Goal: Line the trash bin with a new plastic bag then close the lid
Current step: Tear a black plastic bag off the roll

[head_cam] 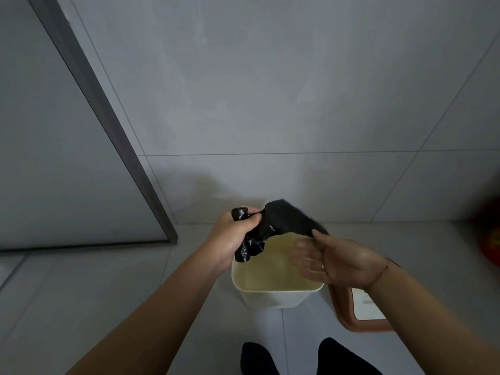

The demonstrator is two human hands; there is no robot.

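The left hand [232, 234] is closed around a black roll [241, 255] of bags, the fingers wrapped tight on it. From between these fingers one loose bag [286, 219] runs to the right and hangs blurred over the far rim. The right hand [332, 262] is open, fingers spread and blurred, holding nothing; its fingertips are just under the loose end of the bag. The bin [270, 293] stands below both hands, empty and not yet lined. Its lid [359, 318], I think, lies on the floor beyond the right wrist. The step seems to be freeing one bag from the roll. Next the right fingers must pinch the bag and pull it away.
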